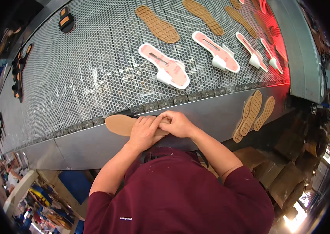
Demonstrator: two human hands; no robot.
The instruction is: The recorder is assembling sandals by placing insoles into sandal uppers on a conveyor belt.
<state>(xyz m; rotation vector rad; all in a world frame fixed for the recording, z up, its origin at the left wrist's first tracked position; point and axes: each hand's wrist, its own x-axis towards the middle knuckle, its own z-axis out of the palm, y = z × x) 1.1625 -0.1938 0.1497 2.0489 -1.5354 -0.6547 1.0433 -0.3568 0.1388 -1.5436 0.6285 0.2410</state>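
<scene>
A smooth tan shoe sole (119, 125) lies crosswise before me at the near edge of the conveyor, its rounded left end sticking out. My left hand (144, 132) is closed over its middle, fingers across the top. My right hand (177, 124) is bent over the sole's right end, its thumb and fingertips pressed together against it. Both hands touch each other and hide most of that end. A dark strip shows just behind the sole; what it is I cannot make out.
White sandals with pink insoles (171, 73) and tan patterned soles (157, 25) lie in rows on the mesh conveyor (95, 50). Black sandals (66, 20) lie at left. Several tan soles (251, 112) rest on the metal ledge (208, 117). A red-lit machine housing (299, 50) stands right.
</scene>
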